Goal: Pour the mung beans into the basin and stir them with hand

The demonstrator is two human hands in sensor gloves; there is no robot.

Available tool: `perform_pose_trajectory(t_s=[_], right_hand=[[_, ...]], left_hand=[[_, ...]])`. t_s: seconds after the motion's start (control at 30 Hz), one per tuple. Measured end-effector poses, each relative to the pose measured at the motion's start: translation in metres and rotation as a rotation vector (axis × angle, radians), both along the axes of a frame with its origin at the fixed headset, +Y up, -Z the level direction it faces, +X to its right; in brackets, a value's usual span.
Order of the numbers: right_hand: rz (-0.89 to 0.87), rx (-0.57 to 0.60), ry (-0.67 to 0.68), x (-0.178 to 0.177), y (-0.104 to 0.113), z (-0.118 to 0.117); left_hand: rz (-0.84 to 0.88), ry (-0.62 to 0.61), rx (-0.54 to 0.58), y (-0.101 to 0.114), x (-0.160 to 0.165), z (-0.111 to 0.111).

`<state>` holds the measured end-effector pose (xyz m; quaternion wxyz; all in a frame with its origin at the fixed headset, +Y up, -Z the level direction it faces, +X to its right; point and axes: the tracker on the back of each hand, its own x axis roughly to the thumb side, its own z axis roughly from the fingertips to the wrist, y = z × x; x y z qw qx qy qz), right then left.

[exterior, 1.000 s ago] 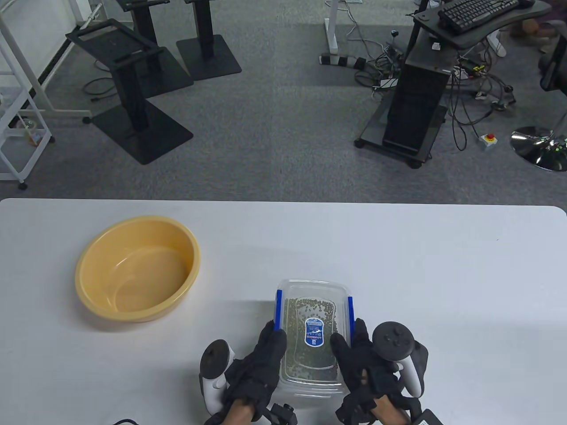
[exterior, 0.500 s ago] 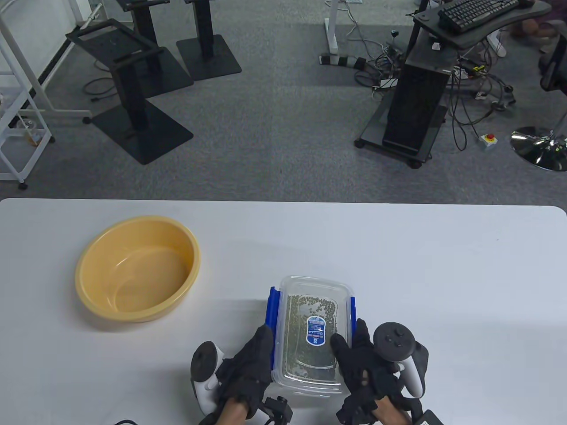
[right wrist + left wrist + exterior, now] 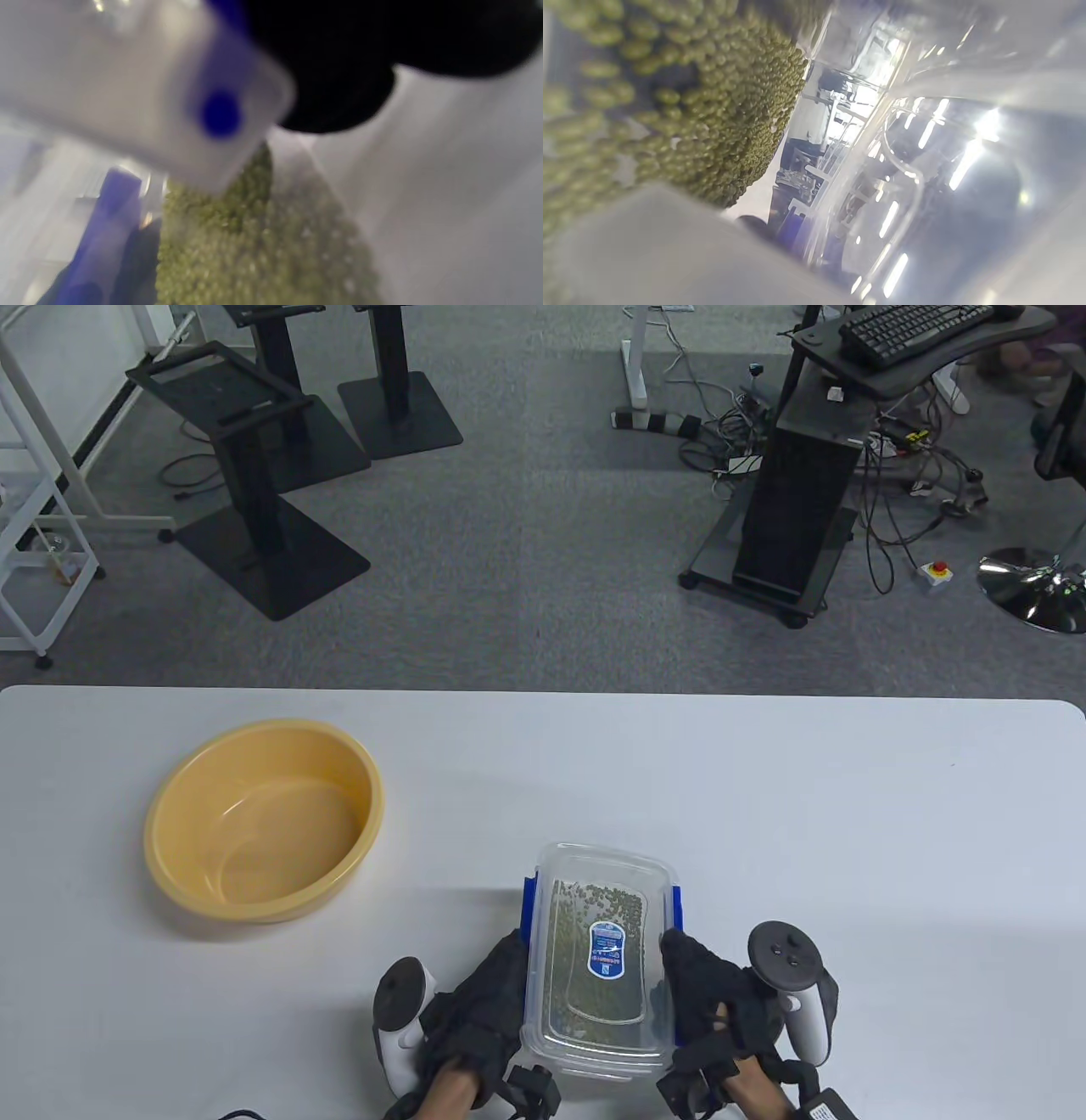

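Note:
A clear plastic bean box [image 3: 598,1027] with its lid on lies near the table's front edge, and mung beans [image 3: 594,899] show through it. My left hand [image 3: 507,957] holds its left side by the blue left clasp [image 3: 529,912]. My right hand [image 3: 679,959] grips the right side at the blue right clasp [image 3: 676,908]. The right wrist view, blurred, has a black fingertip [image 3: 339,84] on the clasp flap [image 3: 220,114] above the beans [image 3: 254,254]. Beans [image 3: 721,127] press against the clear wall in the left wrist view. The yellow basin [image 3: 204,789] stands at the left with nothing in it.
The white table [image 3: 848,831] has bare surface to the right of the box and between box and basin. Its far edge runs across the middle of the table view, with stands, a computer cart and cables on the floor beyond.
The left clasp swung outward, then lay back closer to the box. The box turned slightly and slid right. My right thumb left the lid and that hand moved to the right clasp.

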<state>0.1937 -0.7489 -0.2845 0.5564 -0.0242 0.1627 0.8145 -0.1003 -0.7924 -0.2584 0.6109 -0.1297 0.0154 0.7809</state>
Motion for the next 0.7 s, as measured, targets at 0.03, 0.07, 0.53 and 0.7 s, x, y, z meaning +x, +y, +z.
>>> perform_pose_trajectory(t_s=[0.03,0.07,0.53,0.7], right_hand=[[0.022,0.007,0.0,0.0,0.002,-0.001],[0.056,0.026,0.0,0.002,0.005,-0.001],[-0.406,-0.119,0.032,0.013,-0.023,-0.012],[-0.123,-0.046,0.037,0.015,-0.006,-0.011]], left_hand=[[0.003,-0.002,-0.006,-0.002,0.002,0.0],[0.009,-0.004,-0.004,-0.003,0.003,0.0],[0.051,0.021,0.04,0.004,-0.004,-0.002],[0.064,0.044,0.027,0.003,-0.005,-0.001]])
